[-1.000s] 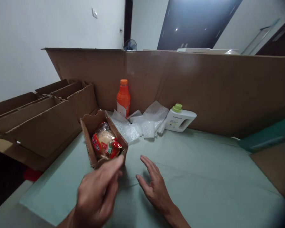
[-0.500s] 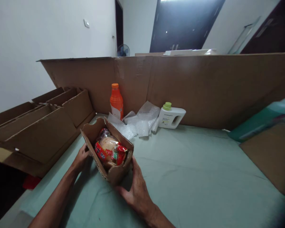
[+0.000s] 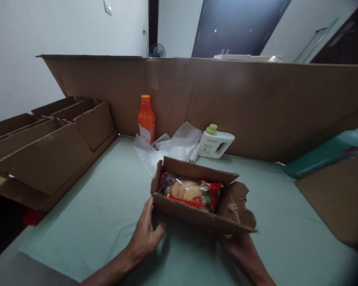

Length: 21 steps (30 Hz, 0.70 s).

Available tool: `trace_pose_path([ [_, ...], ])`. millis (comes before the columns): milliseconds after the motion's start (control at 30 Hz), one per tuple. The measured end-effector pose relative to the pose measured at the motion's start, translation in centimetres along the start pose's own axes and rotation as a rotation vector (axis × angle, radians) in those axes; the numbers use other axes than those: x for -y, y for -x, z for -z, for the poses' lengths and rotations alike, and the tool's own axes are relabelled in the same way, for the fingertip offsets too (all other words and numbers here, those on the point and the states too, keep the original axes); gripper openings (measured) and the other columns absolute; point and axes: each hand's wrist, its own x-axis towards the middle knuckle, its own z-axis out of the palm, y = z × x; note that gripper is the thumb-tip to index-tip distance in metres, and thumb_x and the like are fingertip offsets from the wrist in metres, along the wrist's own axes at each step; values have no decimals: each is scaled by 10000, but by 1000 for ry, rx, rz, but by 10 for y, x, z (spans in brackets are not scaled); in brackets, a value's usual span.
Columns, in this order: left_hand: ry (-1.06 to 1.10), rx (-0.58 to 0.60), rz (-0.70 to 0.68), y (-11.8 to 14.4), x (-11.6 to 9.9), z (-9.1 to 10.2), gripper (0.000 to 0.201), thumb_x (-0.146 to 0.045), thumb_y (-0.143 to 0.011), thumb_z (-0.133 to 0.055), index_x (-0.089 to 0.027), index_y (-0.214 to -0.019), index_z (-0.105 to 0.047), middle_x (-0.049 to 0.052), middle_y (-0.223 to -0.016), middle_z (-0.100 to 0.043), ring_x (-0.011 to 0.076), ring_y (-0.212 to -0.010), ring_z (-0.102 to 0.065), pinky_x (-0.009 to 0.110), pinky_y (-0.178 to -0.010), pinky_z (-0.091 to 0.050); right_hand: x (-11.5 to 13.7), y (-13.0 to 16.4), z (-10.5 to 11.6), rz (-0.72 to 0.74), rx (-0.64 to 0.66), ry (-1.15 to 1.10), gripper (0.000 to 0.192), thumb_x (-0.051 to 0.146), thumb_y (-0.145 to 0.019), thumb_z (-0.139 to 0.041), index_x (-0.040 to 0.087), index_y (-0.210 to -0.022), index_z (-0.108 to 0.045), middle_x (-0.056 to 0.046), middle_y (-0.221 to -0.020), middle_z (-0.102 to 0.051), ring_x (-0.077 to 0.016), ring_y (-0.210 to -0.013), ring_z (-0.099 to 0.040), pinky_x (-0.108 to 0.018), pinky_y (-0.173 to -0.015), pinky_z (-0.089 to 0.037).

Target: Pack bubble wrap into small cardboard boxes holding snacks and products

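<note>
A small open cardboard box (image 3: 185, 212) is tilted toward me above the green cloth, with an end flap (image 3: 237, 202) spread out on its right. Inside lies a clear and red plastic packet of round, pale biscuit-like food (image 3: 187, 190). At the box's left end is my left hand (image 3: 146, 232), fingers against the corner and thumb apart below it. My right hand (image 3: 240, 248) grips the box from underneath near the flap; most of its fingers are hidden by the cardboard.
Behind the box lie crumpled bubble wrap (image 3: 179, 145), an orange bottle (image 3: 146, 121) and a white jug with a green cap (image 3: 216, 143). A divided cardboard box (image 3: 47, 159) stands left. At right, a green bottle (image 3: 325, 151) leans over cardboard (image 3: 337, 198). A tall cardboard wall (image 3: 256, 107) borders the back.
The box with its packet has moved right and turned from slanting to nearly crosswise, its right flap now showing. Both hands have shifted right with it. The view has tilted slightly down.
</note>
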Motion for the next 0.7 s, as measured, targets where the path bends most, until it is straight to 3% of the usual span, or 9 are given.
trace_pose_path([
  [133, 0, 137, -158, -69, -20, -26, 923, -168, -768, -625, -207, -1593, -212, 164, -1614, -361, 334, -1479, -374, 514, -1193, -378, -5, -43, 12, -242, -35, 24, 615, 606, -536, -814, 172, -963, -725, -110, -862, -774, -368, -867, -716, -436, -719, -606],
  [267, -53, 110, -203, -119, -31, -30, 905, -156, -764, -596, -187, -1588, -222, 164, -1577, -421, 309, -1431, -446, 471, -1140, -442, 1, -73, -8, -208, -178, 1, 660, 633, -534, -778, 160, -982, -671, -134, -928, -770, -358, -920, -709, -451, -777, -581],
  [367, -143, 38, -200, -126, -26, -19, 815, -173, -790, -574, -170, -1556, -297, 159, -1562, -437, 293, -1421, -453, 462, -1161, -412, -2, -78, -25, -140, -191, -27, 619, 625, -617, -745, 175, -1027, -633, -135, -989, -757, -314, -918, -702, -419, -782, -564],
  [533, -402, -142, -136, -131, -10, 8, 658, -169, -803, -589, -171, -1450, -465, 173, -1507, -470, 340, -1426, -402, 552, -1201, -286, -21, -66, -37, -146, -83, -82, 535, 588, -710, -706, 184, -1044, -599, -124, -1003, -740, -292, -917, -693, -420, -812, -553],
  [633, -535, -182, -86, -152, -1, 13, 572, -182, -764, -668, -150, -1328, -574, 209, -1468, -499, 385, -1384, -440, 576, -1161, -308, -26, -61, -42, -145, -99, -108, 551, 577, -725, -698, 177, -1088, -589, -132, -1053, -732, -301, -969, -682, -443, -859, -545],
  [700, -593, -186, -63, -169, 1, 16, 360, -173, -784, -648, -160, -1143, -662, 195, -1349, -600, 365, -1295, -531, 547, -1116, -359, -27, -59, -45, -139, -122, -98, 554, 572, -729, -694, 171, -1098, -588, -136, -1060, -725, -305, -980, -675, -445, -862, -544],
])
